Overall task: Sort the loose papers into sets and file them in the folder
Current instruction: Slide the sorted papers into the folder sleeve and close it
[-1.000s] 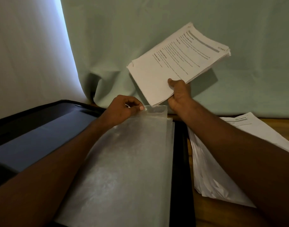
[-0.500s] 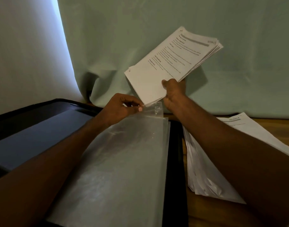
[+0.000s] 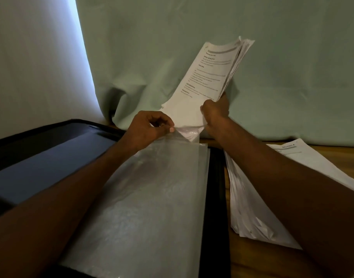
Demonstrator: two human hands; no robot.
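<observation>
Paper set (image 3: 204,85) lowered, right hand (image 3: 214,112) gripping

We see a makeshift paperwork spot indoors, more likely a room at home or a small office than any shop or workshop, though we cannot tell which. A wooden worktop (image 3: 252,261) carries an open black folder (image 3: 214,197) with clear plastic sleeves (image 3: 152,207), and a loose pile of printed papers (image 3: 250,207) lies just beside it. Behind the worktop hangs a pale green cloth (image 3: 192,27), creased where it meets the wood, and to its left a white curtain (image 3: 31,67) glows with light from behind. The room itself is dim, and we see no tools, machines or kitchen things.
</observation>
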